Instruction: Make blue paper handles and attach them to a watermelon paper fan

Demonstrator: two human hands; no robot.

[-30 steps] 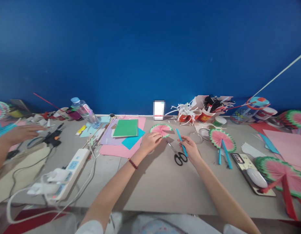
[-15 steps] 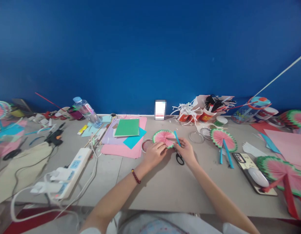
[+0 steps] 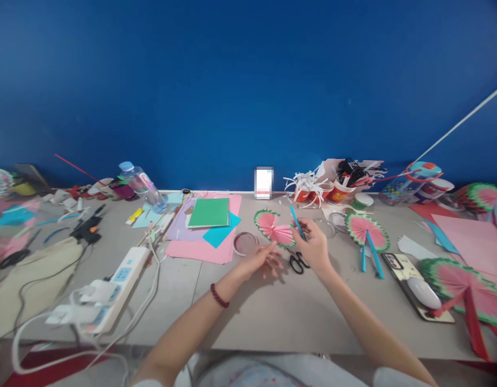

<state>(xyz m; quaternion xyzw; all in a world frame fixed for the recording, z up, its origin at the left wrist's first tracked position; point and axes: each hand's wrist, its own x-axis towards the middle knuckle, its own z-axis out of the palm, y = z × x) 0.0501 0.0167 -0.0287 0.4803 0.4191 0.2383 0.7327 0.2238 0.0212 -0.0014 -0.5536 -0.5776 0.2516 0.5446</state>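
Observation:
A pleated paper fan [image 3: 273, 230], pink with a green scalloped rim, is spread in front of me with a gap at its upper right. My right hand [image 3: 314, 246] pinches it at its right end, where a blue strip [image 3: 295, 219] sticks up past the fingers. Just below the fan is my left hand [image 3: 261, 262], its fingers apart and holding nothing. The thumb reaches close to the fan's lower edge; I cannot tell if it touches. Black-handled scissors [image 3: 298, 263] lie between the hands, partly hidden by the right one. A tape roll [image 3: 245, 243] lies to the left.
Paper sheets with a green stack [image 3: 210, 212] lie left of centre, behind a power strip [image 3: 120, 285] with trailing cables. Paper cups [image 3: 340, 192] stand at the back. Finished-looking fans [image 3: 368, 232], a phone [image 3: 393, 263] and a mouse [image 3: 423, 293] are on the right.
My left hand has let go of the fan and moved down with its fingers spread. The fan now shows a wider gap at its upper right; the right hand still holds it.

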